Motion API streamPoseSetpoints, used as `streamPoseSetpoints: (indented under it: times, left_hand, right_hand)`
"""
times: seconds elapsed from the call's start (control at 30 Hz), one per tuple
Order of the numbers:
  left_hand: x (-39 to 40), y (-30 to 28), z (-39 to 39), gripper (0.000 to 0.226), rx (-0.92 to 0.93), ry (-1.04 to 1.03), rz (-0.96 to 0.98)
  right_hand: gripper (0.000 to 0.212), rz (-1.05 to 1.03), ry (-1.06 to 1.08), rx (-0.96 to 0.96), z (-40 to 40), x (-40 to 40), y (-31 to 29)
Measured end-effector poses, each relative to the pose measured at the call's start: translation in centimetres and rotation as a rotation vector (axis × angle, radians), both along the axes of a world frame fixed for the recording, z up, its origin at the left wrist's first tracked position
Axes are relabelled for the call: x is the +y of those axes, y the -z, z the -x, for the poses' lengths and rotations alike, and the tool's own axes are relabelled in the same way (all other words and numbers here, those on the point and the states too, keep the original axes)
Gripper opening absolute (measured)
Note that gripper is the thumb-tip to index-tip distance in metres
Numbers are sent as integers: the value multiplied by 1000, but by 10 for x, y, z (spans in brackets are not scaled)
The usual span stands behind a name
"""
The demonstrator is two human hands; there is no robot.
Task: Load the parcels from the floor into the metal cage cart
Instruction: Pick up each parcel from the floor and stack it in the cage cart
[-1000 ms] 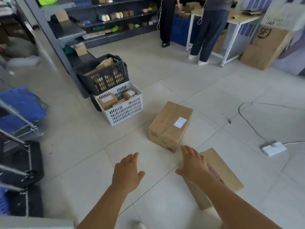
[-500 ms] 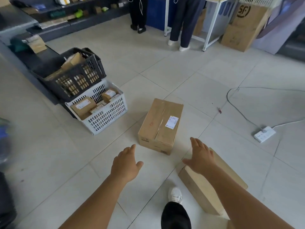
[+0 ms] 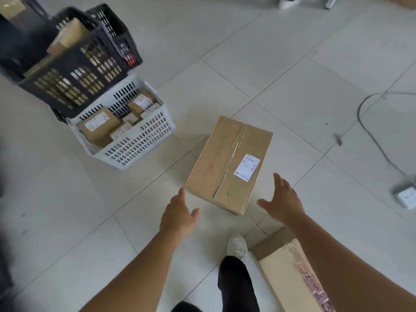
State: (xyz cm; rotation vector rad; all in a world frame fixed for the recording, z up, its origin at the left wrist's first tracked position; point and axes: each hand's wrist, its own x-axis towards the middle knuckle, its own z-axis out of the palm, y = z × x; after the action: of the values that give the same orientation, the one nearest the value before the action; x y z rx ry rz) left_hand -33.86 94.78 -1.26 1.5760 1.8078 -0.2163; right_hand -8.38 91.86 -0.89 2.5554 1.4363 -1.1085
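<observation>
Two bare hands reach out in front of me over the pale tiled floor (image 3: 281, 64). My left hand (image 3: 177, 215) has its fingers straight and thumb spread, its fingertips right at the near left corner of the brown taped cardboard parcel with the white shipping label (image 3: 228, 163); I cannot tell whether they touch it. My right hand (image 3: 281, 201) is likewise spread and empty, just off the parcel's near right corner, not touching it. The parcel lies flat on the floor, a red "40" written on its top.

Beside my right forearm, near the floor's lower edge, lies a long flat cardboard parcel with reddish printed tape (image 3: 290, 275). My white sneaker (image 3: 236, 245) stands just left of it, below the taped parcel.

To the left of the taped parcel sits a white slotted plastic basket (image 3: 139, 140) holding several small labelled brown boxes (image 3: 99, 124). Behind it, touching, is a black slotted plastic crate (image 3: 74, 73) with more cardboard inside. A grey cable (image 3: 371, 131) curves across the floor's right side to a white power strip (image 3: 406, 197) at the right edge.
</observation>
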Motion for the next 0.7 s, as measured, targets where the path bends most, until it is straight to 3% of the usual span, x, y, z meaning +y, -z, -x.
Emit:
streamPoseSetpoints:
  times: [0.2,0.47,0.7]
  left_hand:
    - [47,88,-19,83,-42,-129,80]
    - [75,219,-39,86,-62,-142,209]
    - [79,298,-53,86,-27,-135,254]
  right_hand:
    - [94,82,8,35,-16,57,91]
    - [99,217,38,33,-18,91,235]
    - [107,231,2,2,-20,105,315]
